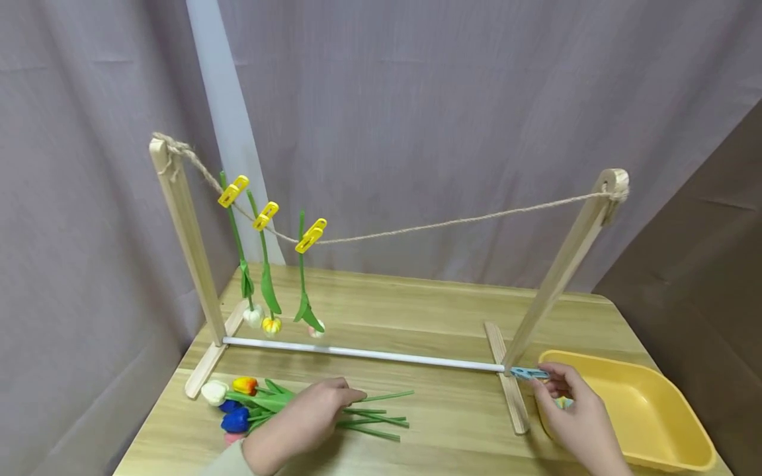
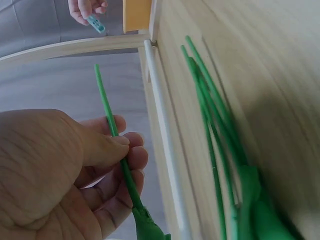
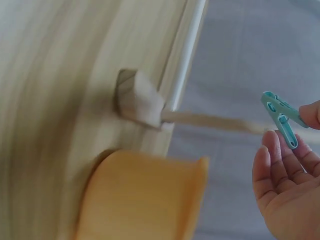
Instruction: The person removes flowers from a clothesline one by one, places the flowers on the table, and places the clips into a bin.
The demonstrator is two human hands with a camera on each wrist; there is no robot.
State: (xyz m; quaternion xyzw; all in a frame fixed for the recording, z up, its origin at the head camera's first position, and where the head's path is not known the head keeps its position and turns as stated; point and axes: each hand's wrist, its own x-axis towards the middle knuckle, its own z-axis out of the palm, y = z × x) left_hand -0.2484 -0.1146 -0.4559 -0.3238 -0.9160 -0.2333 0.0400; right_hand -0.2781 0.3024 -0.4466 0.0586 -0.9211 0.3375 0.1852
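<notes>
My left hand (image 1: pixel 315 410) pinches the green stem (image 2: pixel 111 112) of an artificial tulip between thumb and fingers, above several more tulips lying on the table. White, orange and blue tulip heads (image 1: pixel 235 420) show left of that hand. In the right wrist view, my right hand (image 3: pixel 292 190) holds a teal clothespin (image 3: pixel 281 119) between thumb and fingertips, beside the foot of the right post. On the twine (image 1: pixel 417 229), yellow clothespins (image 1: pixel 311 236) hold three tulips upside down: a white one (image 1: pixel 253 316), a yellow one (image 1: pixel 271 325) and a pale one partly behind its leaf.
A yellow plastic tub (image 1: pixel 645 410) stands at the table's right, close to my right hand. Two wooden posts (image 1: pixel 189 244) carry the sagging twine, and a white rod (image 1: pixel 363 354) joins their feet low over the table. Grey curtains (image 1: pixel 417 119) hang behind.
</notes>
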